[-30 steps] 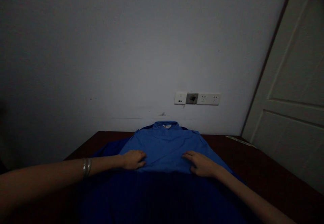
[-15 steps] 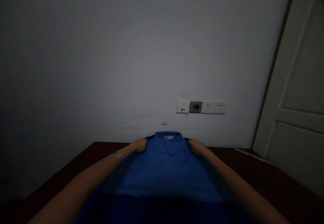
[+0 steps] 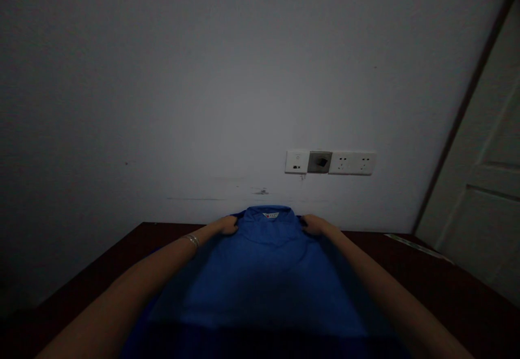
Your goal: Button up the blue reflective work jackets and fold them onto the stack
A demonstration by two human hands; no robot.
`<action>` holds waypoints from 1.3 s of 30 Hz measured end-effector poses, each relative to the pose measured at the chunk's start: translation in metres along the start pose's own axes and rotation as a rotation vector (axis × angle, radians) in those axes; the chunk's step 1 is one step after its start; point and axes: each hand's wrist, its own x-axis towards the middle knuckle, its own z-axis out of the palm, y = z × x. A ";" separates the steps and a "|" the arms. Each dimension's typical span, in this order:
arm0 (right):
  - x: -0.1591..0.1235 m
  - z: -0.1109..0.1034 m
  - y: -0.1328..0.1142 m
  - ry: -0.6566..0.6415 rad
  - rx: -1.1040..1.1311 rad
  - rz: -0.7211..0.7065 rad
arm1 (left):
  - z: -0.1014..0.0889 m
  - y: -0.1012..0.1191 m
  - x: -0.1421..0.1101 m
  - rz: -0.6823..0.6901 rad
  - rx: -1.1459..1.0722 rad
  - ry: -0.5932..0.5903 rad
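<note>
A blue collared shirt (image 3: 260,272) lies spread over the table, its collar toward the wall and a small white label inside the neck. Its lower part is darker blue and fades into shadow. My left hand (image 3: 228,225) is closed on the left shoulder of the shirt, with a silvery bracelet on that wrist. At the opposite shoulder, my right hand (image 3: 312,224) grips the cloth, where a strip of dark blue fabric shows. Both arms reach forward, one along each side of the garment.
The dark red-brown table (image 3: 406,272) meets a grey wall (image 3: 203,104). Sockets and a switch panel (image 3: 330,162) are set in the wall above it. A flat light strip (image 3: 418,248) lies at the table's right back, near a panelled door (image 3: 491,202).
The camera view has shifted slightly, so the sockets sit higher and the door further right. Both hands keep their hold on the shirt's shoulders, with little movement.
</note>
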 end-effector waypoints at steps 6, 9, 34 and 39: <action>0.009 0.002 0.008 -0.083 0.000 0.028 | -0.008 -0.015 0.002 -0.055 -0.110 -0.045; 0.009 0.002 0.009 -0.089 -0.008 0.063 | -0.010 -0.019 0.004 -0.103 -0.137 -0.097; -0.042 -0.081 -0.010 0.109 0.015 0.084 | -0.113 -0.013 -0.052 -0.083 -0.192 -0.039; -0.074 -0.134 -0.015 0.187 0.024 0.048 | -0.165 -0.006 -0.067 -0.034 -0.248 -0.013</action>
